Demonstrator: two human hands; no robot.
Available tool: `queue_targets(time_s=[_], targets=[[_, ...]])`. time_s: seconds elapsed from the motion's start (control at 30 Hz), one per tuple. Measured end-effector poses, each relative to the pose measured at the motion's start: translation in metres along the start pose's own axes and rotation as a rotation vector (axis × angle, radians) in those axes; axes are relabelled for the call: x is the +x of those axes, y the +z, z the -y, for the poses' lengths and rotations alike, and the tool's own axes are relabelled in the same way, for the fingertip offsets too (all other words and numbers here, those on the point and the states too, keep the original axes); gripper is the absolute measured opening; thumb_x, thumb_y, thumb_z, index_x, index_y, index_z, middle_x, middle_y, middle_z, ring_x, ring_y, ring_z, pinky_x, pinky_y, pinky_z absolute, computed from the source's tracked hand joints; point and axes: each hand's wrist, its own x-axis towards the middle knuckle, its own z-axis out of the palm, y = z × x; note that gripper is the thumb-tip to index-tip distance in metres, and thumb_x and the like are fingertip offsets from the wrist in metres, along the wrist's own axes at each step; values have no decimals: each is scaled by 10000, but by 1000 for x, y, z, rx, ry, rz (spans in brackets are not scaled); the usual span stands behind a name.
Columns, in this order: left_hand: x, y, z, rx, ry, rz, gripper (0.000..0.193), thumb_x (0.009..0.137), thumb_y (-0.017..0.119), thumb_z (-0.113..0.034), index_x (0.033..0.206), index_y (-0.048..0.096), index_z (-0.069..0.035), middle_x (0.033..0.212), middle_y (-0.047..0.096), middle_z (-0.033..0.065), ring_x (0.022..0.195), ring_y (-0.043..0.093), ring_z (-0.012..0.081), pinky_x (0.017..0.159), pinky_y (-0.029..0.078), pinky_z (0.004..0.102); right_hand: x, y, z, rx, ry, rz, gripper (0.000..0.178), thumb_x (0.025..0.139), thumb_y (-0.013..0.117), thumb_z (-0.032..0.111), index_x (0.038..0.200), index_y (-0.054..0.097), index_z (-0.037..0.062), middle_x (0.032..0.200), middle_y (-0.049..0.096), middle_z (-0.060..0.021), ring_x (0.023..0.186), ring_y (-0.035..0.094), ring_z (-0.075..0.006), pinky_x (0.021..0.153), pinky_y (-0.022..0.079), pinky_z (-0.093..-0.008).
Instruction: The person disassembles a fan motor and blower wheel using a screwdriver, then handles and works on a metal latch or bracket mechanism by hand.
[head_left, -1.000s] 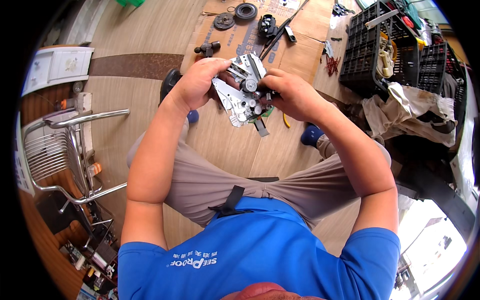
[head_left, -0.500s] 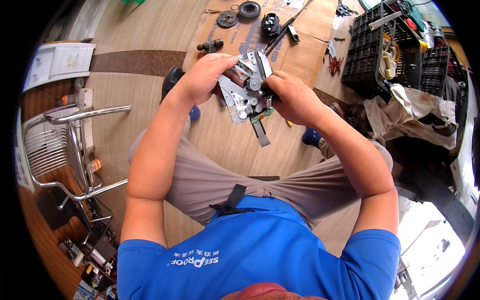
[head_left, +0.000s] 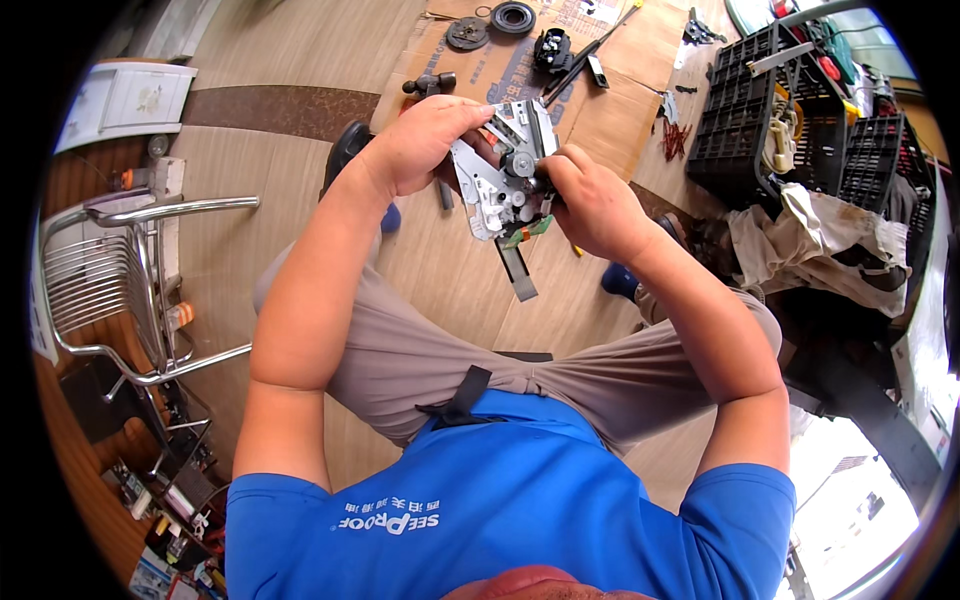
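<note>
1. Gripping the silver-grey, geared metal mechanism (head_left: 487, 197) above the pale wood-look floor (head_left: 440, 290), the left hand (head_left: 425, 145) is clamped on its upper left edge, the right hand (head_left: 600, 205) on its right side.
2. A careless twist could perhaps crack the green circuit board (head_left: 527, 232) below.
3. If either hold loosens, the mechanism might drop.

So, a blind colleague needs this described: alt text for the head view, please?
A person's left-hand grip and right-hand grip hold a silver geared mechanism with a grey strip sticking out toward the body. Beyond it, dark parts lie on brown cardboard; a black crate stands to the right.
</note>
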Motion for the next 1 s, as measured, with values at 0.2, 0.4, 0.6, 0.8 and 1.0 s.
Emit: queue_targets(time_s=[0.2, 0.4, 0.6, 0.8, 1.0], targets=[[1, 0, 0, 36, 16, 37, 317, 984, 494, -292, 1055, 615, -7, 820, 681, 110, 624, 661, 135, 445, 515, 252, 1, -1, -7, 85, -20, 27, 293, 784, 626, 38, 1056, 517, 46, 1001, 543, -151, 880, 603, -366, 736, 508, -442], [2, -1, 2, -2, 23, 13, 324, 986, 487, -290, 1086, 613, -9, 844, 684, 111, 641, 663, 134, 448, 515, 249, 1, -4, -1, 15, -70, -107, 269, 776, 661, 61, 1032, 575, 58, 983, 564, -119, 873, 614, -336, 740, 518, -420], [5, 1, 2, 18, 2, 23, 323, 991, 476, -283, 1096, 612, -10, 855, 687, 107, 648, 672, 145, 449, 524, 263, 0, 1, -8, -5, -91, -110, 220, 784, 634, 57, 994, 570, 61, 935, 561, -118, 823, 617, -324, 689, 517, -415], [9, 2, 2, -25, -8, 13, 324, 994, 472, -282, 1095, 614, -9, 865, 695, 111, 631, 673, 157, 483, 552, 279, -3, 1, -10, -95, -61, -164, 132, 796, 590, 51, 913, 527, 50, 871, 543, -132, 739, 611, -333, 630, 511, -432], [10, 9, 1, -30, 39, -66, 323, 997, 472, -285, 1065, 617, -4, 862, 697, 118, 650, 682, 168, 509, 569, 300, -4, -1, -3, -271, -41, -167, 92, 811, 570, 86, 853, 497, 49, 835, 525, -121, 698, 613, -299, 581, 510, -407]])
